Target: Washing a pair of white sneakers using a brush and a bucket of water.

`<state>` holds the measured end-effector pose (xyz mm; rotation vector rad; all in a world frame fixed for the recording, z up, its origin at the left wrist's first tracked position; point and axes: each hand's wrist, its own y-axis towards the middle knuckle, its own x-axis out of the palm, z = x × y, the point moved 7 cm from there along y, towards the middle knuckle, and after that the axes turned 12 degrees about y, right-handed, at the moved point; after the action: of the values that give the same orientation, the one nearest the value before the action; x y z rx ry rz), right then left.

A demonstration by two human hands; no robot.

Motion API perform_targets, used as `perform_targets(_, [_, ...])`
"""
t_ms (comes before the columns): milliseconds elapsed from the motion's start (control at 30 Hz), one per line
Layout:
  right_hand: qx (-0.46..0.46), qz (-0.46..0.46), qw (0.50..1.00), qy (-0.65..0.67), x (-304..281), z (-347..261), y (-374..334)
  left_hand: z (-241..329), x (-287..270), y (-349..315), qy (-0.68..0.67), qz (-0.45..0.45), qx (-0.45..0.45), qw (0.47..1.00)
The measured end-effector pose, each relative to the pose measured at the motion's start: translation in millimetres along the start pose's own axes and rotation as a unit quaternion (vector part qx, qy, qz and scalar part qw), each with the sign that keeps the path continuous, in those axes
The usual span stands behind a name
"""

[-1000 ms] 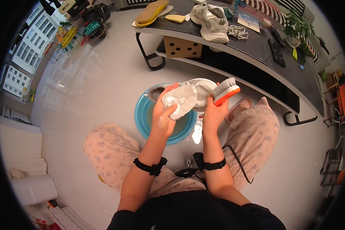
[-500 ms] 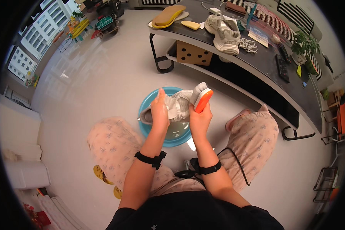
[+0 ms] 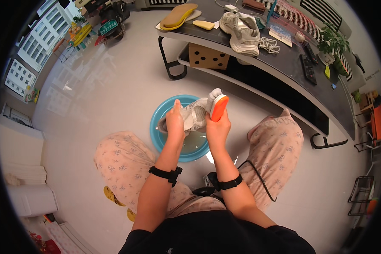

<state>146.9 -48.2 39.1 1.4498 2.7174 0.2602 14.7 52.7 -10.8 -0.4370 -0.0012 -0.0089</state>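
Note:
A pale grey-white sneaker (image 3: pixel 195 118) is held over a blue basin (image 3: pixel 156 137) on the floor, with cloudy water (image 3: pixel 194 144) inside. My left hand (image 3: pixel 175 121) grips the shoe around its heel and ankle part, thumb pointing up. In my right hand (image 3: pixel 218 130) is a scrub brush with an orange back (image 3: pixel 219 108), its pale bristle side turned toward the sneaker's toe end. The brush stands tilted upright at the toe. Some of the bristles and the contact with the shoe are hidden by the brush and fingers.
Beyond the basin stands a dark low table (image 3: pixel 283 63). On it are another sneaker (image 3: pixel 242 34), white laces (image 3: pixel 269 45), yellow insoles (image 3: pixel 178 17), a sponge-like yellow piece (image 3: pixel 203 25), a remote (image 3: pixel 308 69) and a potted plant (image 3: pixel 334 44). My knees flank the basin.
The view has shifted slightly, so the table sits farther left. The brush has moved a little to the left along with my right hand. Both hands keep their grips.

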Motion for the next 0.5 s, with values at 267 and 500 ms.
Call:
perform_targets(267, [0.01,0.026,1.0,-0.001,-6.5,13.5,7.3,10.3,14.4,-10.2,0.331,0.014,0.371,0.867])
perform_targets(500, [-0.004,-0.019,0.999,0.029,6.9,12.9,-0.2,32.8,3.9,-14.3,0.391,0.076,0.318,0.86])
